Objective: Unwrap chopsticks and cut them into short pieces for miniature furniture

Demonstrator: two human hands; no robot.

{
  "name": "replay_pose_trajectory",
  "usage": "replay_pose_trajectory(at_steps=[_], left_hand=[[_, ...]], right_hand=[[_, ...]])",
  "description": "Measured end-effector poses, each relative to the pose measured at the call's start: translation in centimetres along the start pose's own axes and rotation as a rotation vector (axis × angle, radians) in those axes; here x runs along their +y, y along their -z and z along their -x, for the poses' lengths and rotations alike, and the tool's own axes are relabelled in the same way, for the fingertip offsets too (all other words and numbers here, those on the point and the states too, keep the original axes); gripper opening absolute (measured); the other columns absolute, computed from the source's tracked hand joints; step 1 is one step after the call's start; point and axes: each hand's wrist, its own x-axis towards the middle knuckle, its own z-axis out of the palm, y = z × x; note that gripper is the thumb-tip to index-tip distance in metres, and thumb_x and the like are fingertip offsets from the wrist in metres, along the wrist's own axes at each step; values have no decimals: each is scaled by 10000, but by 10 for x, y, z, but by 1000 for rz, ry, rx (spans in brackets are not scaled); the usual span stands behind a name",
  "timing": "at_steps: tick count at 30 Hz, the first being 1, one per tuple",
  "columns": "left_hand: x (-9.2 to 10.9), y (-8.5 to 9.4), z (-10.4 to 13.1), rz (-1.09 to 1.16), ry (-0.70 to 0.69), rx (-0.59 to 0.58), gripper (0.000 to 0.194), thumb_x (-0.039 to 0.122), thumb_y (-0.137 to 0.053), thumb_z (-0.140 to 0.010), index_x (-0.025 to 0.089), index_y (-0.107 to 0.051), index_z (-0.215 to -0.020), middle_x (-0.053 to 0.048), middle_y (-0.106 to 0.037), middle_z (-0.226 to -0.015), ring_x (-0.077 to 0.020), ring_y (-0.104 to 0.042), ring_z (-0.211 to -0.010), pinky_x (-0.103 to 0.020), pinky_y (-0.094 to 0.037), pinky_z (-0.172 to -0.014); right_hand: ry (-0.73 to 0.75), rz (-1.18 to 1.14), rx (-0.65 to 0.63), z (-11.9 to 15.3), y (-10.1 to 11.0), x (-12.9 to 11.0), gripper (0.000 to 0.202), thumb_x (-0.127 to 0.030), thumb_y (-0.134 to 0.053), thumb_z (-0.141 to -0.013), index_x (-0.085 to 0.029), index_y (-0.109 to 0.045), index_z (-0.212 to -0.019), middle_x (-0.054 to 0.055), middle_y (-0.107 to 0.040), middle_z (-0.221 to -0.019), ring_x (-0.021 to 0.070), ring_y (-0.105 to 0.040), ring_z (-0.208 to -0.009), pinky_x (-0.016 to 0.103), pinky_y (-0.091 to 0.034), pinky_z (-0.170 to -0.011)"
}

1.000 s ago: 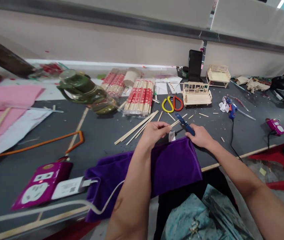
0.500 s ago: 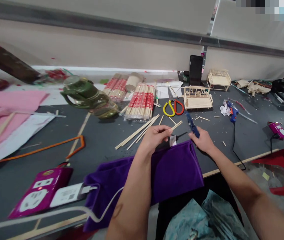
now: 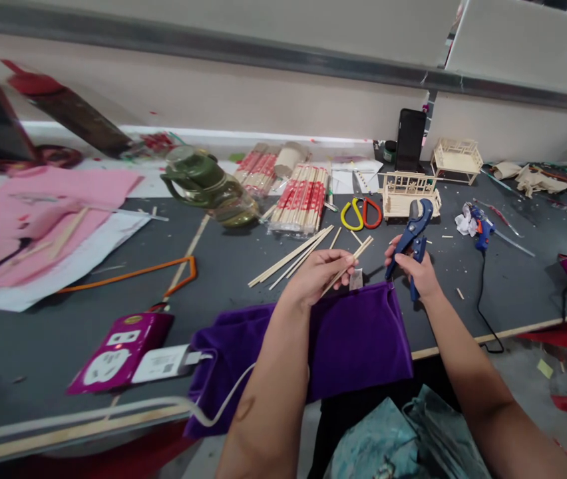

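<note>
Pinched in my left hand [image 3: 331,273] are a few thin wooden sticks [image 3: 362,248], their ends pointing up and to the right. My right hand [image 3: 420,269] is wrapped round a blue pipe cutter [image 3: 412,236], its head tilted up and its handles spread apart. A gap separates the cutter from the sticks. Loose wooden sticks [image 3: 291,256] lie on the dark table just beyond my left hand. Below both hands a folded purple cloth [image 3: 361,339] hangs over the table edge.
Scissors [image 3: 362,214] with yellow and red handles, wrapped chopstick packs [image 3: 301,199] and a green bottle [image 3: 211,189] lie farther back. Miniature wooden benches [image 3: 408,196] stand near a phone [image 3: 410,140]. A blue glue gun [image 3: 483,229] is at right; a purple power strip [image 3: 121,352] at left.
My right hand has turned the pipe cutter, so its head and spread handles now show. The sticks in my left hand show more of their length. The view has shifted left.
</note>
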Motion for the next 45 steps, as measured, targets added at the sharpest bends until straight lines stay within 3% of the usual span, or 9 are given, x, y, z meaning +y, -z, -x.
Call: replay_pose_trajectory(at_steps=[2,7,9,15,21,27,31,36,45], left_hand=[[-2,2,-1,-108,-32,93,338,466,-764,-653,156,-682,-760,-17,-630,-638,-109,-534,-484,-217,-341,-441],[-5,14,0,-840,-102,657,236,378,-585,-837,197,-736,-829,-89,-716,-786,-251,-651,-731,-313,-388,-602],[-5,18,0,-1044,-69,758,270,357,-536,-886,202,-755,-911,-124,-740,-926,-297,-661,-847,-345,-390,-657],[-14,17,-15,-1219,-70,697,295,334,-499,-941,173,-745,-963,-154,-727,-1023,-311,-641,-968,-362,-408,-704],[-20,14,-18,-1240,-120,621,190,345,-645,-873,205,-721,-976,-112,-695,-1026,-289,-618,-994,-336,-406,-702],[-17,22,-14,-1190,-114,624,196,255,-568,-903,203,-756,-926,-112,-695,-998,-286,-612,-981,-350,-416,-733],[-14,39,-9,-1093,-184,752,263,268,-530,-927,187,-769,-1002,-130,-697,-1041,-297,-586,-1030,-378,-429,-847],[-20,55,-6,-1089,-39,827,209,303,-616,-874,189,-768,-960,-147,-685,-1039,-317,-577,-1001,-387,-430,-775],[-20,40,-14,-1138,-278,659,211,349,-605,-908,210,-752,-966,-101,-675,-1007,-271,-575,-1019,-346,-423,-823]], right_hand=[[-16,-31,-20,0,2,4,337,-349,-750,-728,-229,-619,-1015,1,-687,-871,165,-661,-744,338,-568,-731],[-26,-129,-73,-1,13,10,337,-339,-738,-746,-238,-608,-1039,5,-685,-881,180,-674,-761,372,-579,-749],[-36,-158,-86,-1,14,11,336,-336,-732,-748,-241,-609,-1045,6,-683,-885,185,-677,-776,386,-583,-766],[-63,-130,-115,3,11,10,364,-344,-737,-740,-244,-607,-1065,16,-687,-917,200,-681,-805,413,-585,-792],[-60,-132,-112,6,11,5,364,-339,-746,-738,-253,-609,-1063,18,-691,-928,211,-684,-828,432,-586,-817],[-66,-98,-109,8,10,2,350,-318,-745,-740,-256,-621,-1062,21,-696,-944,215,-684,-850,453,-578,-860],[-49,-101,-107,9,9,-1,348,-320,-748,-744,-264,-618,-1063,13,-695,-941,211,-689,-849,458,-576,-873],[-36,-112,-113,9,9,-1,360,-322,-754,-736,-262,-618,-1064,13,-697,-943,216,-689,-853,463,-575,-883],[-57,-88,-142,3,11,7,374,-321,-739,-737,-255,-609,-1081,16,-703,-972,205,-695,-876,442,-573,-891]])
